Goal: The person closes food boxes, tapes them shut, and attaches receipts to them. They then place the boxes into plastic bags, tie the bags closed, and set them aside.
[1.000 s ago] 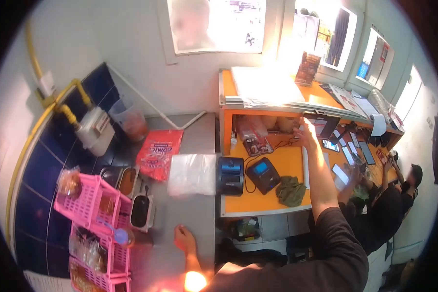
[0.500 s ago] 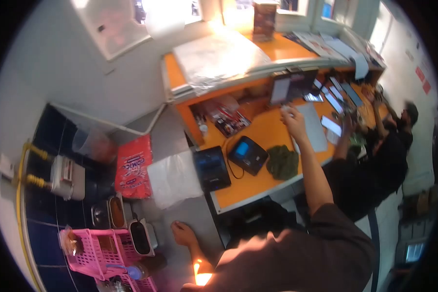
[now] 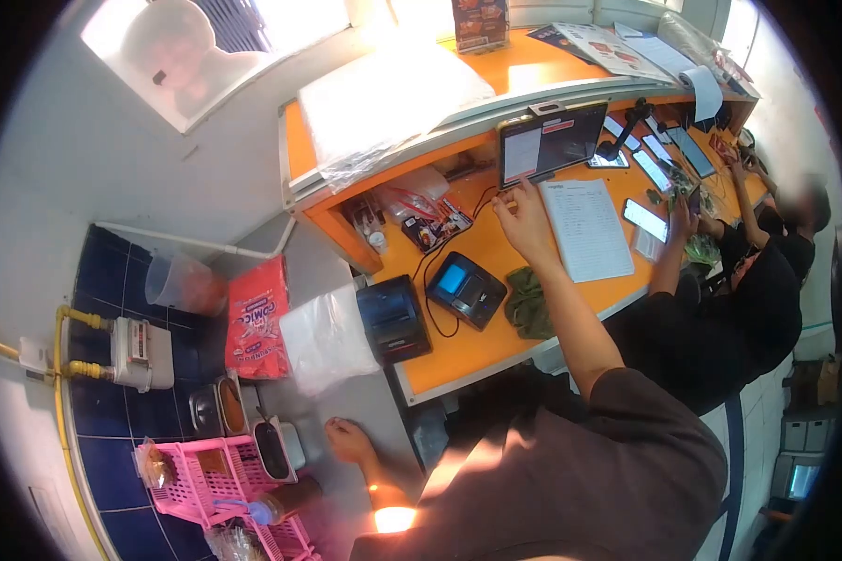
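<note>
My right hand (image 3: 526,222) reaches over the orange counter (image 3: 482,351). Its fingers are partly bent and somewhat apart, with the tips at the lower edge of a tablet (image 3: 580,140) on a stand. Just right of that hand lies a notebook (image 3: 589,234) with ruled, written pages. Below the hand sit a small black printer (image 3: 468,292) with a lit blue screen and a crumpled green cloth (image 3: 529,304). My left hand (image 3: 348,439) hangs low over the grey worktop (image 3: 342,407), fingers curled in, nothing showing in them.
White plastic bags (image 3: 328,337) and a red packet (image 3: 256,318) lie left of a second black printer (image 3: 395,318). Pink baskets (image 3: 192,477) and metal containers (image 3: 276,449) stand at lower left. Several phones (image 3: 645,220) lie right, beside people in dark clothes (image 3: 720,318).
My view has shifted and sharpened. My right hand now shows at the tablet's lower edge with its fingers more spread. My left hand stays curled in nearly the same place.
</note>
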